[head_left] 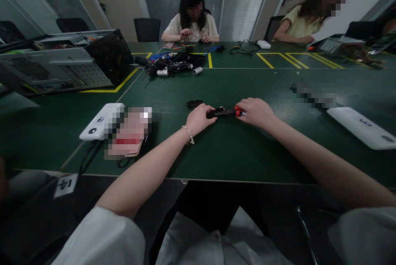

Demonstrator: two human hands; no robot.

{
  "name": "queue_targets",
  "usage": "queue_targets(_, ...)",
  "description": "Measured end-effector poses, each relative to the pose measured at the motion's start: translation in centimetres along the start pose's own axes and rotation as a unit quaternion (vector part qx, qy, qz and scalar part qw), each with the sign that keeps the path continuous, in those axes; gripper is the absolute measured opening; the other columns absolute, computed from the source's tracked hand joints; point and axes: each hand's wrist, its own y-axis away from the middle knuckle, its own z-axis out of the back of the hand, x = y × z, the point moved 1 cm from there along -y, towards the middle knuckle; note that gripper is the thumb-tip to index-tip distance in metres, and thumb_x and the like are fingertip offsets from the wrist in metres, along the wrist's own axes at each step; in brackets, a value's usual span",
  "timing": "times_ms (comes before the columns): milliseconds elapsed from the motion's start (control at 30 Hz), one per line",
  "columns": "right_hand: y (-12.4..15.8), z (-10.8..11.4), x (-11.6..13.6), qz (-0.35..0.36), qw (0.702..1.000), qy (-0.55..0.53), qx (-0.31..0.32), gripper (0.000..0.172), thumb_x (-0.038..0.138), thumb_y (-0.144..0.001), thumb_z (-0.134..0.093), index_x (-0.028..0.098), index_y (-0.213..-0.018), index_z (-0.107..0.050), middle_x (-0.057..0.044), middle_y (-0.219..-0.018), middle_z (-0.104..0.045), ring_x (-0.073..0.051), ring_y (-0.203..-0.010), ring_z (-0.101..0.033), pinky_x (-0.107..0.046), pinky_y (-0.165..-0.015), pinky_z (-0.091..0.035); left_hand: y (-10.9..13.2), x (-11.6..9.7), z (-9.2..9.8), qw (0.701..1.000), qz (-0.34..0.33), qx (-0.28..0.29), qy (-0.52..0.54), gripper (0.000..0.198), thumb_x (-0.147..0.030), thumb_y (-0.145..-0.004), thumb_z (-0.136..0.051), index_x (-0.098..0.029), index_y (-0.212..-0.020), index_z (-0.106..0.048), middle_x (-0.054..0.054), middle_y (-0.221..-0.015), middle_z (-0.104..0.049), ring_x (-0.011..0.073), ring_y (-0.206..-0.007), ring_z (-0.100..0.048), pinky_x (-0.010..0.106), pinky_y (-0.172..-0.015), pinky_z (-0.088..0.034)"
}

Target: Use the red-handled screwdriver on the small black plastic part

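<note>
My left hand [200, 121] is closed round a small black part [213, 113] above the green table. Red-handled pliers [229, 112] are gripped in my right hand [256, 112], their dark jaws pointing left and meeting the black part. Which spot the jaws touch is too small to tell. Just behind my left hand, another black piece [194, 103] lies on the table.
A pink phone [131, 133] and a white power bank [100, 123] lie at left, another white power bank [361, 128] at right. Behind are an opened computer case [62, 65], black tools and cables [173, 64], and two people across the green table [216, 153].
</note>
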Motion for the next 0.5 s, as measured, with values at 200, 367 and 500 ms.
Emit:
queue_targets(200,0.02,-0.36,-0.05,-0.021,0.999,-0.022,0.008,0.029,0.037,-0.081,-0.049,0.017,-0.094,-0.065,-0.008,-0.088,-0.066,-0.021,-0.078,-0.058,-0.032,-0.067,-0.042,-0.06,0.01,-0.01,1.000,0.000,-0.002,0.000,0.034,-0.033,-0.078,-0.064,-0.018,-0.109,-0.065,0.006,-0.102,-0.063,0.0195,-0.090,-0.060,0.031,-0.078,-0.049)
queue_targets(367,0.05,-0.71,-0.13,-0.032,0.999,-0.039,0.016,0.028,0.038,-0.080,-0.050,0.017,-0.092,-0.065,-0.008,-0.089,-0.067,-0.020,-0.077,-0.059,-0.032,-0.066,-0.043,-0.04,-0.15,0.06,1.000,0.003,0.003,-0.004,0.033,-0.033,-0.078,-0.063,-0.018,-0.107,-0.066,0.006,-0.102,-0.063,0.0191,-0.088,-0.060,0.031,-0.077,-0.049)
queue_targets(500,0.09,-0.15,0.05,-0.018,1.000,-0.014,0.003,0.028,0.037,-0.081,-0.049,0.016,-0.092,-0.065,-0.009,-0.089,-0.066,-0.021,-0.078,-0.058,-0.033,-0.067,-0.042,0.01,-0.22,0.11,1.000,0.002,0.001,-0.006,0.033,-0.033,-0.078,-0.064,-0.017,-0.108,-0.066,0.006,-0.101,-0.063,0.0191,-0.088,-0.060,0.031,-0.077,-0.049)
